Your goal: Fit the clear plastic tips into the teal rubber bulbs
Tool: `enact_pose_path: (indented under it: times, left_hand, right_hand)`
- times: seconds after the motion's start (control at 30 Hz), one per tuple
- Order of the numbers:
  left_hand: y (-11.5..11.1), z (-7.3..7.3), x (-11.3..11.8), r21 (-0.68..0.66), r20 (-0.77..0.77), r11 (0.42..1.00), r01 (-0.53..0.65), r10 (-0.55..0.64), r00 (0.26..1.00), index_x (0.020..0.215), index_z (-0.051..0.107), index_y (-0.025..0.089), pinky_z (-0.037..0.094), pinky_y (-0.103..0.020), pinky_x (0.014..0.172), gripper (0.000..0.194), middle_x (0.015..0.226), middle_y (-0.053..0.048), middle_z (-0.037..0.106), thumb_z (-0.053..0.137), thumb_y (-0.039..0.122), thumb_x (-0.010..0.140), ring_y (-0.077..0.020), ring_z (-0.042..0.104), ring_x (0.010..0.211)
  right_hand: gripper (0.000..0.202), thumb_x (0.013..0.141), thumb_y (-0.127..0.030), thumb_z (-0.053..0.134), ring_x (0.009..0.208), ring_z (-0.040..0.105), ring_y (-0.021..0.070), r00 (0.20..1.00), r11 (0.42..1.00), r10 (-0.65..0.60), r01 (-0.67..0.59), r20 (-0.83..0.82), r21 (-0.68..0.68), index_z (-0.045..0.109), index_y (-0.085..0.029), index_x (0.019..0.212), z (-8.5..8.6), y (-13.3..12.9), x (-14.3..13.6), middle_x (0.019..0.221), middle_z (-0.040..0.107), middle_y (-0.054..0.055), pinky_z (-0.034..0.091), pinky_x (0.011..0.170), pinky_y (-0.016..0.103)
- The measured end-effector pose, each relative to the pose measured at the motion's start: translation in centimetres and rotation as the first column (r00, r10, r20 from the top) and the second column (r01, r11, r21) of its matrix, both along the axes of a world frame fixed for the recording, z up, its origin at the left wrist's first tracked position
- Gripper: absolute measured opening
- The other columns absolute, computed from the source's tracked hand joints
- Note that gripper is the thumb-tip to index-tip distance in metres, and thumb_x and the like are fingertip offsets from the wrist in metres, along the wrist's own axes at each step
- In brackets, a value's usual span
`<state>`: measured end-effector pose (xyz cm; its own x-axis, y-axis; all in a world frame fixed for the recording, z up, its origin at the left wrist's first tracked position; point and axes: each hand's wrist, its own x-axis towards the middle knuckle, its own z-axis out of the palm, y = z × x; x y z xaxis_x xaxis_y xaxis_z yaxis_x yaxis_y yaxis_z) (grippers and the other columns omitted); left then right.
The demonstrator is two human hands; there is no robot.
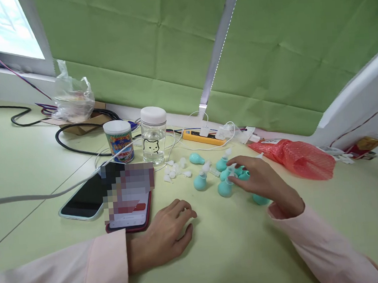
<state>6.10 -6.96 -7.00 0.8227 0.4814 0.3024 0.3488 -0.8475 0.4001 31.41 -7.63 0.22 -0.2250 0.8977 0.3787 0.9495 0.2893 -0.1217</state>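
Note:
My left hand (pixel 166 228) lies on the pale green table with its fingers loosely bent and apart, holding nothing. Beside it is a phone in a dark red case (pixel 145 214), its screen lit and partly blurred. My right hand (pixel 260 175) reaches over a group of teal rubber squeeze bulbs with clear nozzles. Its thumb and forefinger stand apart around the nozzle of one upright squeeze bulb (pixel 225 188); I cannot tell if they touch it. Another upright bulb (pixel 200 182) stands to the left, and one without a nozzle (pixel 196 158) lies behind. Loose translucent nozzles (pixel 176 169) lie in a small pile.
A second phone (pixel 85 199) lies at the left, crossed by a white cable (pixel 49 197). Behind stand a printed can (pixel 120 142) and a lidded water jar (pixel 154 135). A power strip (pixel 205 136), a red plastic bag (pixel 295 157) and a clear bag (pixel 72 100) line the wall.

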Motion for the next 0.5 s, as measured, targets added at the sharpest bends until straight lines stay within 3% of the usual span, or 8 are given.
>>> enact_pose_path:
  times: [0.07,0.13,0.2,0.27,0.37,0.5]
  left_hand:
    - [-0.1,0.0,0.2,0.034,-0.057,0.999,0.003,-0.001,0.998,0.096,0.051,0.015,0.044,-0.036,0.076,0.02,0.099,-0.011,0.053,0.04,0.013,0.079,-0.0227,0.049,0.09]
    - [-0.2,-0.1,0.3,0.08,-0.125,0.997,0.019,-0.009,0.992,0.09,0.053,0.015,0.043,-0.037,0.076,0.016,0.096,-0.01,0.053,0.042,0.015,0.079,-0.0233,0.048,0.088]
    - [-0.3,-0.3,0.5,0.144,-0.173,0.989,0.04,-0.015,0.985,0.087,0.053,0.014,0.043,-0.039,0.076,0.013,0.092,-0.011,0.054,0.043,0.016,0.079,-0.0246,0.048,0.087]
    - [-0.3,-0.4,0.5,0.195,-0.183,0.98,0.043,-0.007,0.983,0.088,0.053,0.013,0.042,-0.04,0.076,0.014,0.092,-0.012,0.054,0.042,0.017,0.08,-0.0259,0.048,0.089]
    - [-0.4,-0.5,0.4,0.22,-0.192,0.975,0.039,0.004,0.981,0.085,0.053,0.014,0.043,-0.038,0.074,0.012,0.09,-0.012,0.055,0.042,0.017,0.08,-0.025,0.049,0.087]
    - [-0.4,-0.3,0.3,0.265,-0.233,0.961,0.083,-0.019,0.972,0.082,0.053,0.014,0.043,-0.036,0.072,0.01,0.087,-0.011,0.055,0.043,0.016,0.08,-0.0239,0.05,0.083]
  right_hand:
    - [0.021,0.073,-0.021,0.054,0.091,0.055,0.0247,0.995,0.968,0.099,-0.103,0.029,0.23,0.054,-0.019,0.094,-1.1,-0.4,-2.0,0.098,0.059,0.01,0.048,0.071,0.039]
    - [0.022,0.077,-0.016,0.049,0.101,0.049,0.0237,0.961,0.915,0.269,-0.276,0.065,0.296,0.052,-0.02,0.098,-2.6,-0.7,-4.5,0.106,0.055,0.011,0.046,0.078,0.04]
    - [0.027,0.078,-0.011,0.044,0.108,0.043,0.024,0.927,0.908,0.362,-0.374,0.099,0.187,0.05,-0.018,0.103,-4.0,-0.7,-7.0,0.115,0.049,0.013,0.044,0.081,0.04]
    - [0.034,0.076,-0.006,0.042,0.111,0.039,0.0245,0.914,0.918,0.387,-0.394,0.125,0.039,0.048,-0.016,0.108,-5.0,0.1,-9.0,0.124,0.04,0.015,0.045,0.08,0.037]
    - [0.034,0.081,-0.008,0.038,0.104,0.046,0.0211,0.935,0.942,0.331,-0.318,0.127,-0.111,0.046,-0.018,0.112,-5.6,2.3,-10.8,0.117,0.046,0.012,0.045,0.077,0.033]
    - [0.026,0.087,-0.027,0.037,0.082,0.056,0.0181,0.961,0.964,0.215,-0.181,0.173,-0.197,0.045,-0.02,0.111,-5.7,5.2,-12.0,0.094,0.056,0.007,0.045,0.068,0.029]
